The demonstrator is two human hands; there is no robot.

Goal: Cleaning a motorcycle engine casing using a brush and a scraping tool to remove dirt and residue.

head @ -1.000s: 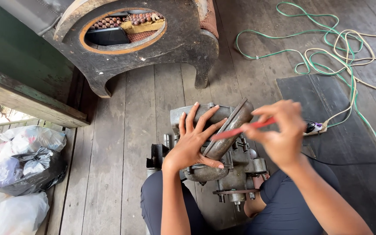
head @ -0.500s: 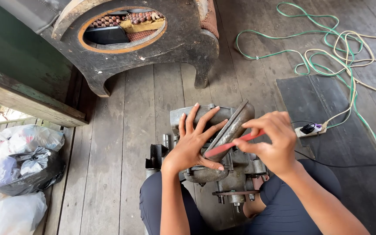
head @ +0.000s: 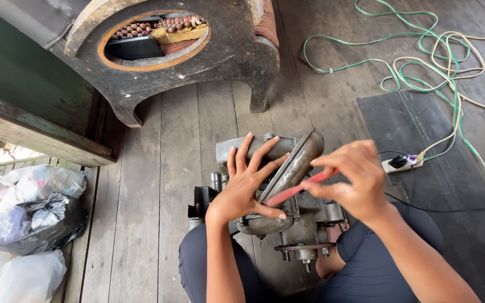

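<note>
Floorboards lie bare leftward. My left hand spreads flat, fingers apart, on the metal casing; my right hand pinches a red tool, cables beyond.

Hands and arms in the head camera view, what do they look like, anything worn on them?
Both are bare. The left hand and right hand wear no gloves, and no rings, watch or bracelet show. Both forearms are uncovered as far as the frame shows, with no sleeve in sight. Fingernails look short and unpainted. Dark blue trousers cover the legs below.
</note>
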